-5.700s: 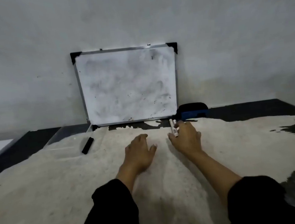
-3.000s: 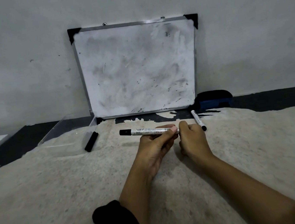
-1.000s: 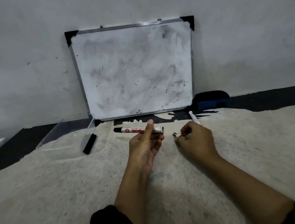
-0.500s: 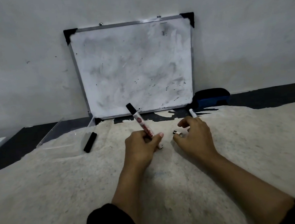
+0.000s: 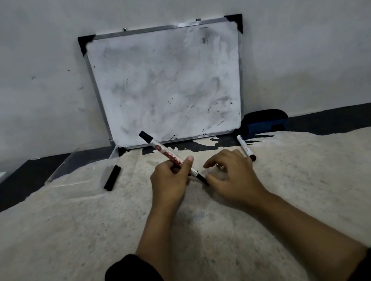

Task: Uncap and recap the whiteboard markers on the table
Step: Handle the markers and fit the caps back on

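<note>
My left hand [image 5: 170,181] grips a white marker with a red label [image 5: 170,157] by its lower barrel. The marker tilts, black rear end up and to the left, bare thin black nib down and to the right. The nib almost touches the thumb side of my right hand [image 5: 233,178], which rests on the cloth with curled fingers. A small dark cap [image 5: 218,165] peeks out between those fingers. A second white marker [image 5: 245,148] lies capped just beyond my right hand. A black marker [image 5: 112,177] lies to the left.
A smudged whiteboard [image 5: 166,82] leans on the wall at the back. A blue and black eraser [image 5: 264,122] sits at its right foot. A clear plastic tray [image 5: 76,169] stands at the left by the black marker. A pale cloth [image 5: 75,233] covers the table.
My left hand has swung the marker from level to tilted, nib down toward my right hand. My right hand, which pulled the cap off, has stayed close beside it.
</note>
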